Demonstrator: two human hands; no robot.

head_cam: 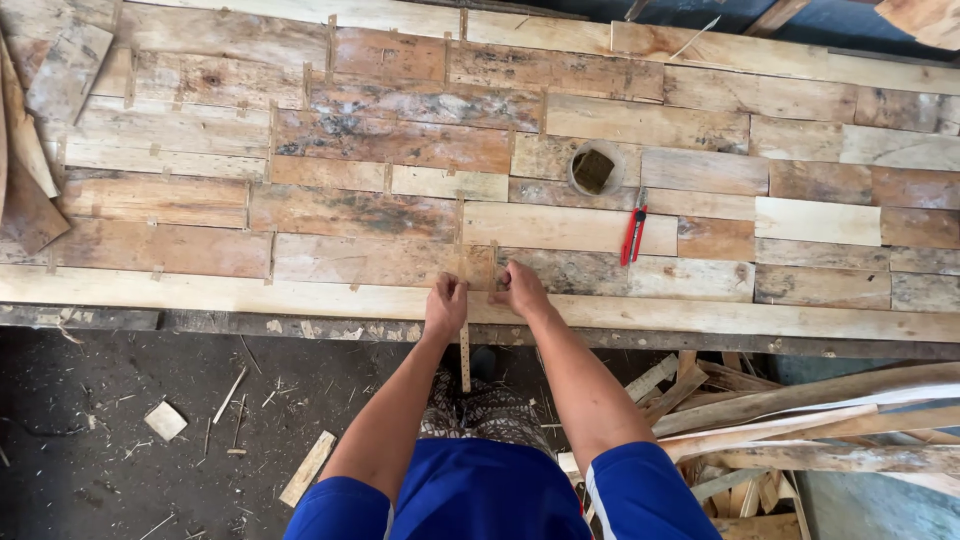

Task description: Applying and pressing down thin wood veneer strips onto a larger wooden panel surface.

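Left hand (446, 303) and right hand (522, 288) sit at near edge of plank counter (700, 315). Fingers of both pinch thin wood strip (465, 352), held upright across edge, prob. to keep it aligned w/ plank joint. Red pliers (633, 232) lie apart, near round hole (595, 168).

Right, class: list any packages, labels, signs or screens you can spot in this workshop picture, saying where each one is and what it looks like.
None in view: no package, label, sign or screen.
What shows instead is a bench of patchwork wooden boards, red-handled pliers lying on it, and both hands, left and right, at a thin wooden strip.
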